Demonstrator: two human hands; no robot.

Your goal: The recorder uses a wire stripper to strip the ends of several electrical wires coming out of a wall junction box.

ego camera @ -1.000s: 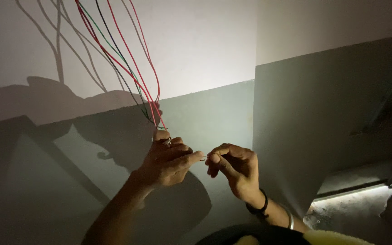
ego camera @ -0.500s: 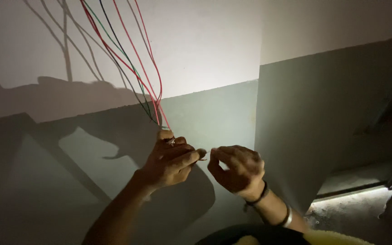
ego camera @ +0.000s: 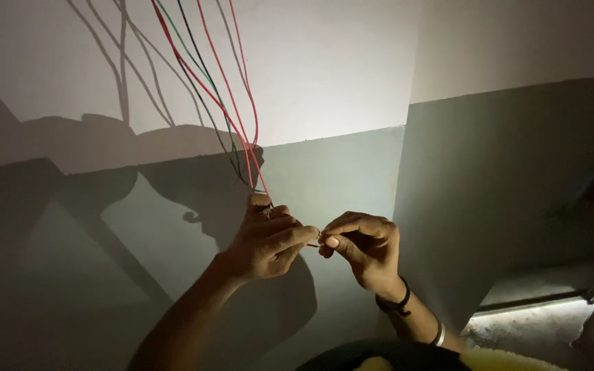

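Note:
Several thin wires [ego camera: 207, 89], red, green and black, hang down from above against a wall painted white on top and grey-green below. My left hand [ego camera: 266, 240] grips the bundle of wires near their lower ends. My right hand [ego camera: 362, 247] pinches the tip of one red wire end [ego camera: 314, 244] that sticks out from my left fist. The two hands almost touch at the fingertips. My right wrist wears a dark band and a metal bangle.
The wall turns a corner [ego camera: 407, 206] just right of my hands. A lit ledge or floor strip [ego camera: 537, 309] shows at the lower right. Dark shadows of my arms and the wires fall on the wall [ego camera: 104, 206] at left.
Both hands have stayed together on the wires. The right hand's fingers have shifted slightly on the wire tip; the view has drifted a little.

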